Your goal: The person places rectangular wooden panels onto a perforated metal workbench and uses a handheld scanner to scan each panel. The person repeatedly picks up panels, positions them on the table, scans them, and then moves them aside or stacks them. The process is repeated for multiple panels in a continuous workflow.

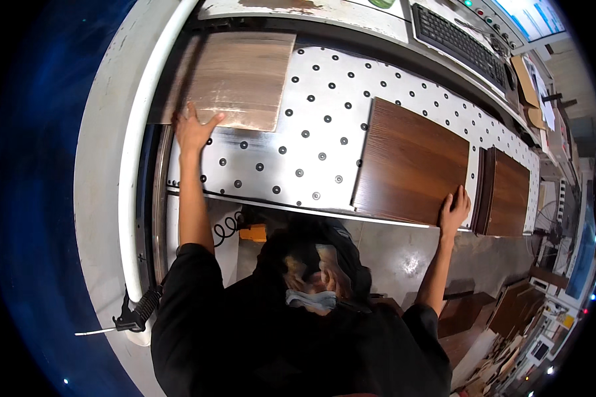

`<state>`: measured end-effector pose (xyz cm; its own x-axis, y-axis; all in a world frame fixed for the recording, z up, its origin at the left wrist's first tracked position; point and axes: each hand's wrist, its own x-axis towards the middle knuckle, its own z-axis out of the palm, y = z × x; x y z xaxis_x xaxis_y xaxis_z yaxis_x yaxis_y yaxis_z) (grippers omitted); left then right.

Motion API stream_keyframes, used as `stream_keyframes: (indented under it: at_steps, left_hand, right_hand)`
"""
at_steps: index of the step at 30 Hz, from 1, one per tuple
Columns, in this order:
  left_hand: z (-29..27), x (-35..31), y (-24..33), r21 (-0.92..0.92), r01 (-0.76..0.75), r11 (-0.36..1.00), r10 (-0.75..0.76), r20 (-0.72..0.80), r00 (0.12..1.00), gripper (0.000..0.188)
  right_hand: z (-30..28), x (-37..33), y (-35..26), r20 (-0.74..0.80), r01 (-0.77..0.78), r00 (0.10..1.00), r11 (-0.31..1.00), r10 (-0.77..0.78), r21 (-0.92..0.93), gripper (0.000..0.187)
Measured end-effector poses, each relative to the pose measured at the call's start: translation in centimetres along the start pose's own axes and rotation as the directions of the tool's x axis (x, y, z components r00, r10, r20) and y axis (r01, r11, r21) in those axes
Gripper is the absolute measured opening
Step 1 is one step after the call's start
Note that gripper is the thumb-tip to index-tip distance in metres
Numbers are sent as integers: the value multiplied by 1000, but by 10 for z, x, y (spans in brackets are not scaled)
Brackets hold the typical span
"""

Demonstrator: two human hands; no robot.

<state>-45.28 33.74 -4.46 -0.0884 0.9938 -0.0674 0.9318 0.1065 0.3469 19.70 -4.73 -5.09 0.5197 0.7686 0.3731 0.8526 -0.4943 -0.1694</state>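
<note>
My left hand (193,134) is open, thumb spread wide, its fingertips on the near edge of a greyish-brown wood-grain board (245,78). Pale dusty scuffs mark this board close to my thumb. It lies flat at the left end of a metal table (304,155) dotted with black round studs. Farther right, a dark brown wood-grain board (414,159) rests on the same table. My right hand (454,212) lies over its near right corner with the fingers laid on the top face; whether the thumb reaches under the edge is hidden.
A stack of dark brown boards (508,192) stands at the table's right end. A white tube-like rail (142,132) runs along the left. Behind the table sit a black keyboard (457,45) and a screen (526,16). More boards (518,306) lean at the lower right.
</note>
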Motion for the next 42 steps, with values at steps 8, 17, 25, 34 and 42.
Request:
stream_keyframes:
  at_steps: [8,17,25,34,42]
  left_hand:
    - [-11,0,7,103,22,994,-26,41,999,127]
    - [-22,10,-1,135,-52,990,48,35,998,107]
    - [-22,-22,-31,-254,169,952,-263,-399,878,97]
    - [44,-89,33,-215,173,961,-199,-107,974,113]
    - [38,-43,43,-242,262,934,-280,-44,959,131]
  right_hand:
    - [23,18,-104,7,-52,999,997,52,50,53]
    - [47,23,-304,37,-93,996,942,85,323,55]
    - [55,12,-384,75,113,951,564,-299,818,62]
    - [71,-12,-375,157,195,890,668,-429,718,46]
    - [69,-9,-376,149,194,891,658,-428,728,31]
